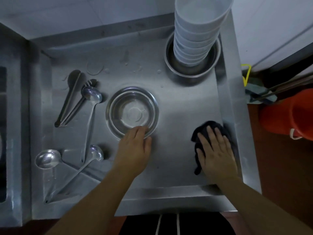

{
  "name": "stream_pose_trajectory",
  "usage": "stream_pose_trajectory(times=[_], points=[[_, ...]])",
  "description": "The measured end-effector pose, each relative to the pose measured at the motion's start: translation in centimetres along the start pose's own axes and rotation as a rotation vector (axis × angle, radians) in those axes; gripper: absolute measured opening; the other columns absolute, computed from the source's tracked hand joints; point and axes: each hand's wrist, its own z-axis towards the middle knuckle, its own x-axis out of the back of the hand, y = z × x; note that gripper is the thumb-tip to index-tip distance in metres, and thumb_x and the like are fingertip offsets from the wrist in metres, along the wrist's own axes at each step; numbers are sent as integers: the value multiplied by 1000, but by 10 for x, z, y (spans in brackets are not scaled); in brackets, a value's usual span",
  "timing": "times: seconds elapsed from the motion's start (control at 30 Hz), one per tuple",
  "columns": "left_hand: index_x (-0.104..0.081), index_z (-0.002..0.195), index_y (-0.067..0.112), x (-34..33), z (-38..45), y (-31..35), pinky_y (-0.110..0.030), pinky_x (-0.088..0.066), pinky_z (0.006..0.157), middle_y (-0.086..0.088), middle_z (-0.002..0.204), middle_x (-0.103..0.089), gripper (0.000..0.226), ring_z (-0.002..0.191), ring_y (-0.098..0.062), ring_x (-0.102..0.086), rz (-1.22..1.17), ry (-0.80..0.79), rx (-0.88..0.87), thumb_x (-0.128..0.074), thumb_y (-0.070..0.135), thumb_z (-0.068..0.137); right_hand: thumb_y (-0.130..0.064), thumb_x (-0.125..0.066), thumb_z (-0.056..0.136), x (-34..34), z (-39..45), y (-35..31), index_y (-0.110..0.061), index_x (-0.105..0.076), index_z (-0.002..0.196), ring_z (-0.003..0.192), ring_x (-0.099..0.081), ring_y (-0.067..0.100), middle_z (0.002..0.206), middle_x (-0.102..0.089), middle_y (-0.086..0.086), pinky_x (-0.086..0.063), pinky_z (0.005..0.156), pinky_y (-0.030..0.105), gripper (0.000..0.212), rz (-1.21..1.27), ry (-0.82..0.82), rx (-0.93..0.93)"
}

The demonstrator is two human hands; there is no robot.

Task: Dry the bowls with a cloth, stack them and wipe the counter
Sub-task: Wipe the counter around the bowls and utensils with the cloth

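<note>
A shallow steel bowl (132,111) sits upright in the middle of the steel counter (177,107). My left hand (135,146) grips its near rim, fingers curled over the edge. To the right, my right hand (216,150) lies flat, fingers spread, pressing a dark cloth (211,126) onto the counter by the raised right edge. At the back right a tall stack of white bowls (198,31) stands inside another steel bowl (193,68).
Tongs (70,99) and several ladles (89,116) lie on the left part of the counter. Water drops (128,65) dot the back. A sink basin (3,133) lies far left. An orange bucket (288,112) and mop stand on the floor to the right.
</note>
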Motion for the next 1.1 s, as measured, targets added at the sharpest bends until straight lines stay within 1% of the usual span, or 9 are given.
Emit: stream_pose_trajectory(times=[0.17,0.4,0.6,0.7,0.77,0.83,0.9,1.0,1.1], points=[[-62,136,13,5,21,-17,-46,-51,99,-8,132,-65,38,119,-31,-61,11,8,-63,-56,28,102,-39,-47,105,-4,74,-71,-15,-47,157,159,-24,37,170,-33,14,-14,129,52,57,76,74,-327],[-59,139,14,35,63,-59,-49,-52,97,-8,135,-62,38,119,-30,-62,29,-19,-116,-59,26,103,-37,-53,105,-8,165,-110,-18,-49,157,159,-25,31,171,-34,9,-15,129,48,55,98,63,-184],[-60,140,16,52,139,-38,-39,-47,107,-8,135,-64,40,122,-26,-60,-52,-132,-106,-57,28,102,-39,-47,106,-3,150,-99,-19,-49,157,159,-28,33,170,-35,10,-22,129,52,54,40,29,-107],[-59,139,20,50,191,4,-16,-45,85,1,115,-71,38,87,3,-65,-259,-161,-45,-55,35,105,-39,-48,105,-3,104,-83,-19,-53,154,157,-31,33,168,-39,9,-23,129,53,54,27,61,-173],[-60,138,20,44,221,32,-18,-47,78,2,108,-75,40,69,10,-64,-361,-177,33,-56,40,103,-39,-47,104,-3,67,-71,-19,-52,154,158,-29,33,169,-37,9,-15,131,49,54,23,63,-294],[-64,131,18,34,242,55,-31,-54,93,-6,118,-75,41,93,-12,-73,-425,-201,98,-56,44,101,-40,-45,102,-4,31,-58,-18,-54,152,157,-29,34,168,-38,10,-8,132,44,55,1,57,-402],[-70,109,10,24,254,72,-48,-59,97,-14,107,-77,34,100,-34,-75,-577,-254,167,-58,41,99,-41,-45,101,-6,6,-50,-17,-57,150,157,-31,35,168,-38,10,-8,132,44,56,-25,49,-469],[-63,80,8,16,261,84,-59,-64,84,-16,81,-73,22,88,-42,-77,-856,-292,314,-66,23,95,-41,-47,100,-11,-4,-48,-17,-57,149,156,-32,35,167,-39,11,-10,132,46,55,-32,50,-494],[-65,81,3,19,269,84,-60,-64,84,-20,88,-71,17,92,-43,-75,-983,-270,389,-72,14,71,-40,-48,100,-14,-1,-48,-18,-57,149,156,-32,35,167,-39,10,-8,133,45,54,-28,69,-488]])
